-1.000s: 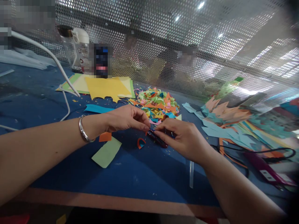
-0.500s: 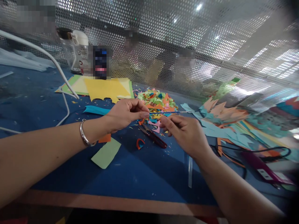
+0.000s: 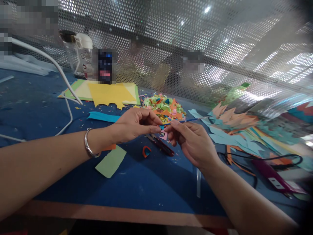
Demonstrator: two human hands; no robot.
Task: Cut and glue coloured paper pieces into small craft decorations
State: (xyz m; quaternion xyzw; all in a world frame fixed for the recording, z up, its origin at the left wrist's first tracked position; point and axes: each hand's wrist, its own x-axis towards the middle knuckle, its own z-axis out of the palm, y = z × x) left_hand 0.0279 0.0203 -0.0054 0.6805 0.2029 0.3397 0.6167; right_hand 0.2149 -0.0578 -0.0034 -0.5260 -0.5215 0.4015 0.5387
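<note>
A thin blue stick (image 3: 193, 120) with a pale far end stretches between my two hands above the table. My left hand (image 3: 139, 124) pinches its left end between thumb and fingertips. Close beside, my right hand (image 3: 193, 140) has thumb and forefinger closed on the stick, whose pale end points out to the right. Under the hands lie dark-red-handled scissors (image 3: 164, 146), partly covered, and a small curved orange and blue paper piece (image 3: 146, 151). By my left wrist are a light green paper (image 3: 111, 162) and a blue paper strip (image 3: 104, 117).
Behind the hands is a heap of coloured paper scraps (image 3: 163, 104). Stacked yellow and green sheets (image 3: 112, 94) and bottles (image 3: 85, 57) stand back left. Paper flowers (image 3: 232, 116), cut strips and a purple power strip (image 3: 271, 174) lie right. A clear stick (image 3: 198, 184) is near the front.
My right hand has shifted slightly left, nearer my left hand, and its thumb now lies over the stick. My left hand has moved slightly right and down. The stick's pale end reaches further right.
</note>
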